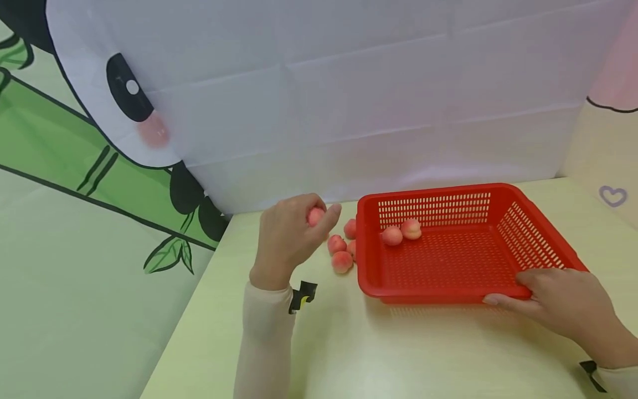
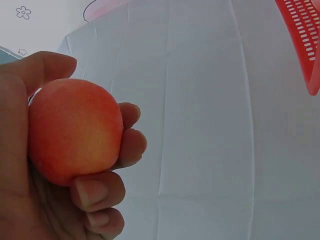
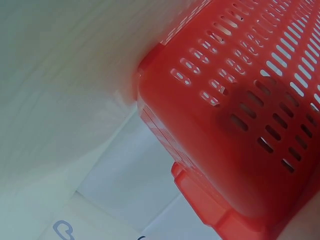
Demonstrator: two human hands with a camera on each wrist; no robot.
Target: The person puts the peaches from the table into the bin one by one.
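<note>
My left hand (image 1: 289, 235) curls its fingers and thumb around a peach (image 2: 77, 131), left of the basket and above the table. In the left wrist view the peach is round and red with a yellowish patch. My right hand (image 1: 568, 302) grips the near right rim of a red plastic basket (image 1: 448, 296), thumb on the outside. Two peaches lie inside against its left wall, one of them a pale-bottomed peach (image 1: 411, 229). Several more, among them a front peach (image 1: 341, 262), sit on the table just outside that wall, some partly hidden by it.
The pale yellow table (image 1: 339, 349) runs back to a white cloth backdrop (image 1: 349, 111). On the left hangs a sheet printed with a cartoon face and green bamboo (image 1: 65, 133). The basket's slotted side wall (image 3: 240, 75) fills much of the right wrist view.
</note>
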